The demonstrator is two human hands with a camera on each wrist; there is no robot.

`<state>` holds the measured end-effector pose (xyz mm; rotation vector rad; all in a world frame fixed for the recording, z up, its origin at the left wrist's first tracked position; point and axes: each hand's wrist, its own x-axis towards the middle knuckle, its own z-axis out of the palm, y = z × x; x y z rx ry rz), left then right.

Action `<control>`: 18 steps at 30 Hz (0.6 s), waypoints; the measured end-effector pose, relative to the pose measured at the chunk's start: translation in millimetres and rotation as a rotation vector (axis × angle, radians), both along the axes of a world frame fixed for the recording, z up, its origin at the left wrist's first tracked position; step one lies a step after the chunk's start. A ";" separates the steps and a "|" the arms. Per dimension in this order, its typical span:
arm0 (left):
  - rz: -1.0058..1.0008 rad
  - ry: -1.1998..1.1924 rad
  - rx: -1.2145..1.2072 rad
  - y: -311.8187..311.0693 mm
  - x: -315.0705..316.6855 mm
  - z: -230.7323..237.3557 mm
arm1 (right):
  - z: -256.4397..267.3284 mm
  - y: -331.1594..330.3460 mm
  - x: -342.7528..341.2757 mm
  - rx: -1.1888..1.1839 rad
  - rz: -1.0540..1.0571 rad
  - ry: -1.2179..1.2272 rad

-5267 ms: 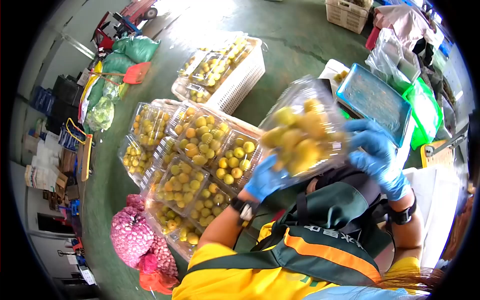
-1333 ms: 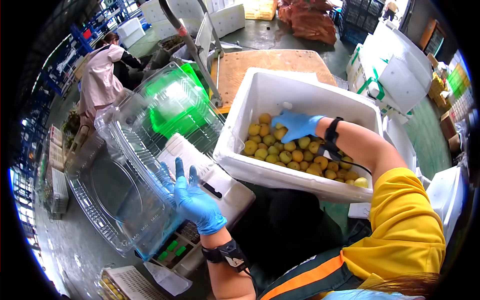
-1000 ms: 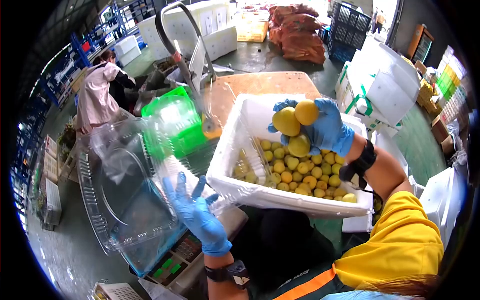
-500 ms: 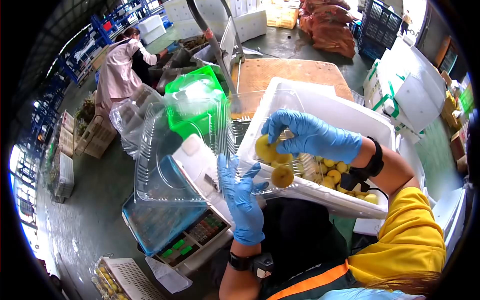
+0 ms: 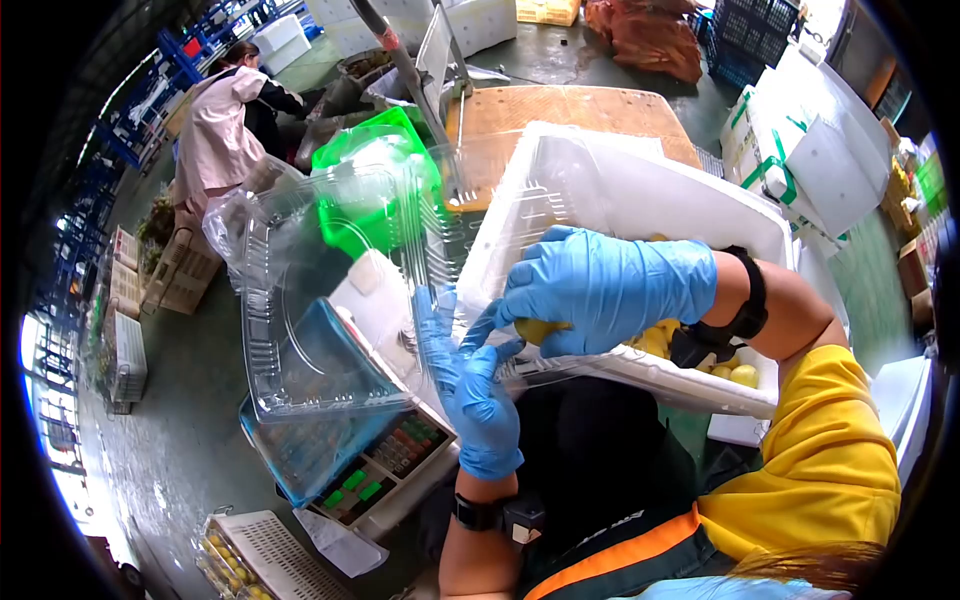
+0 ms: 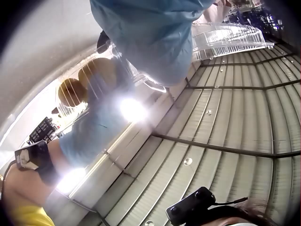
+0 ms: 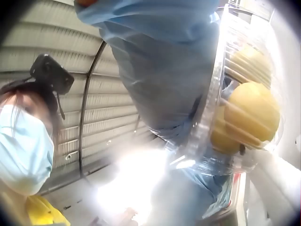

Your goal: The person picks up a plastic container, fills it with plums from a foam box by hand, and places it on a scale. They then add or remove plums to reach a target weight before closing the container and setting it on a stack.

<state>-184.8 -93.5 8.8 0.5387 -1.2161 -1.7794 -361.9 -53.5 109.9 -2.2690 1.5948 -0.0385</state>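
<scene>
A clear plastic clamshell container (image 5: 330, 390) lies opened out in front of me, its lid and base on either side of a ribbed hinge. My left hand (image 5: 478, 405), in a blue glove, supports it near the hinge with the fingers extended. My gloved right hand (image 5: 610, 290) reaches into the container half over the box, fingers bent around a yellow-green round fruit (image 5: 540, 329). Most of that fruit is hidden by the fingers. In the right wrist view, yellow fruits (image 7: 252, 113) show through the plastic beside the right hand (image 7: 164, 61).
A white foam box (image 5: 720, 215) with more fruit stands at right. Under the container is a scale (image 5: 400, 450) with a blue tray (image 5: 300, 440). Behind are a green crate (image 5: 400, 205) and a wooden trolley deck (image 5: 590, 110). A person (image 5: 220, 130) bends at back left.
The container of fruit held earlier is gone from the hands. My right hand scooped several fruits from the foam box, lifted them, and lowered them into the opened container. My left hand stays at the hinge.
</scene>
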 end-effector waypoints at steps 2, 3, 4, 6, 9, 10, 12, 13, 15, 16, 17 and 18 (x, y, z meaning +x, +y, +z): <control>0.000 -0.010 -0.021 -2.5 1.1 -6.1 | -14.9 1.9 -7.7 -0.077 -0.032 -0.341; -0.007 0.004 -0.021 -2.7 1.9 -5.8 | -18.1 3.2 -10.8 -0.116 -0.047 -0.509; -0.014 0.020 -0.025 -3.7 1.4 -4.0 | -17.4 5.7 -11.9 -0.233 0.005 -0.515; 0.026 -0.040 -0.141 -6.9 -1.3 -7.2 | -16.0 8.4 -12.1 -0.258 0.006 -0.594; 0.056 -0.038 -0.138 -6.7 -4.4 -10.4 | -11.9 10.7 -10.4 -0.295 -0.005 -0.626; 0.051 -0.056 -0.132 -6.7 -4.1 -9.3 | -12.0 10.0 -10.5 -0.298 0.000 -0.634; 0.035 -0.096 -0.115 -5.2 -2.7 -4.8 | -11.8 7.7 -10.3 -0.339 0.014 -0.621; 0.023 -0.035 -0.045 -4.7 -2.2 -2.0 | -10.7 5.2 -9.7 -0.375 0.019 -0.602; -0.003 0.079 0.098 -5.4 -0.9 1.5 | -17.9 -1.5 -13.5 -0.502 0.019 -0.579; 0.052 0.040 0.097 -5.8 -1.7 0.1 | -14.1 -3.1 -20.5 -0.599 -0.012 -0.613; 0.060 0.074 0.115 -7.3 -1.0 -2.4 | -9.1 -6.2 -30.6 -0.698 -0.043 -0.644; 0.066 0.107 0.135 -9.0 1.3 -5.6 | -11.2 -14.3 -47.0 -0.700 -0.145 -0.966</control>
